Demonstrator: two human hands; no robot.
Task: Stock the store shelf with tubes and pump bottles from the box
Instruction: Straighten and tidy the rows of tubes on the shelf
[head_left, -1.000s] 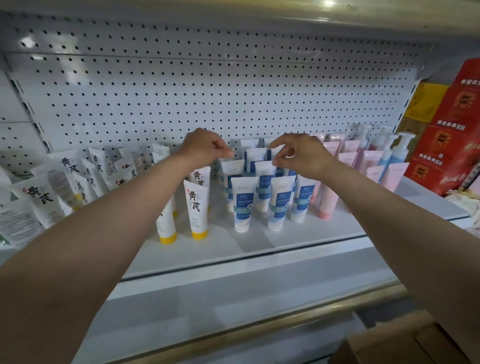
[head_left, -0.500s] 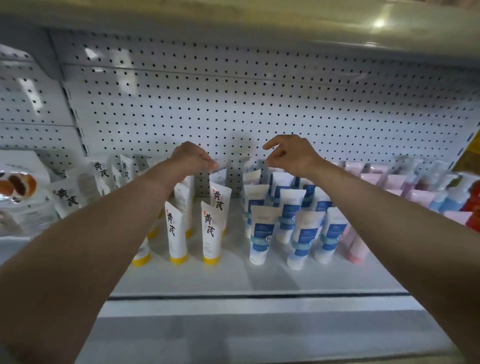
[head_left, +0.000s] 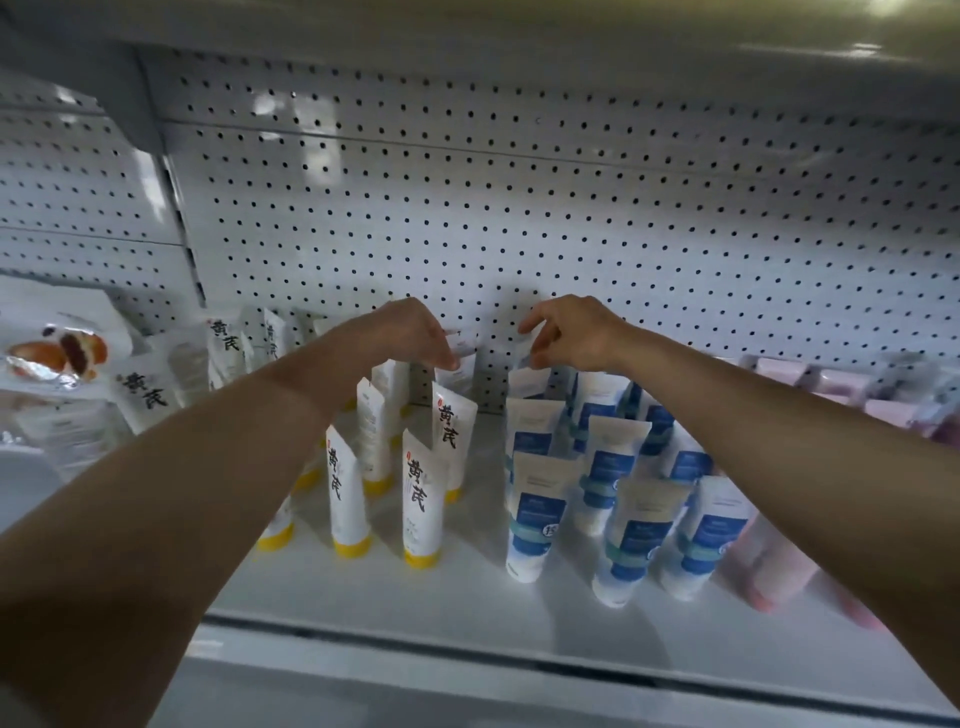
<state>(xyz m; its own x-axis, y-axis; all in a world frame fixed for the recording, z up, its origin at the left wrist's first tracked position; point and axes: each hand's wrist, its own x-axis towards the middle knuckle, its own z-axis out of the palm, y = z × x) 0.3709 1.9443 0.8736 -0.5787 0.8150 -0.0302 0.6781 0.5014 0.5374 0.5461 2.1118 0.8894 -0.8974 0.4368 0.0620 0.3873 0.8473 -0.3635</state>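
Nearest the camera, two bare forearms reach forward over the front lip of the white shelf (head_left: 467, 608). On the shelf floor, front rank, stand the yellow-capped tubes (head_left: 422, 499), white with dark lettering, upright on their caps in loose rows at left of centre. Just beside them to the right stand the blue-labelled tubes (head_left: 535, 514), also cap down, in several rows running back toward the rear panel. Further right, partly hidden under the right forearm, lie or lean the pink tubes (head_left: 769, 566); their exact posture cannot be told because of blur.

At the back of the rows, the left hand (head_left: 410, 332) is curled downward, its fingertips pinching the crimped top of a white tube (head_left: 460, 366) standing in the rear of the yellow-capped group. The right hand (head_left: 574, 332) is likewise curled, fingers pinching the top of a rear tube (head_left: 527, 382) in the blue-labelled group. The two hands are near each other but apart.

At far left, a white food packet (head_left: 57, 348) with a pastry picture rests beside more tubes. Behind everything stands the white pegboard (head_left: 519, 208).
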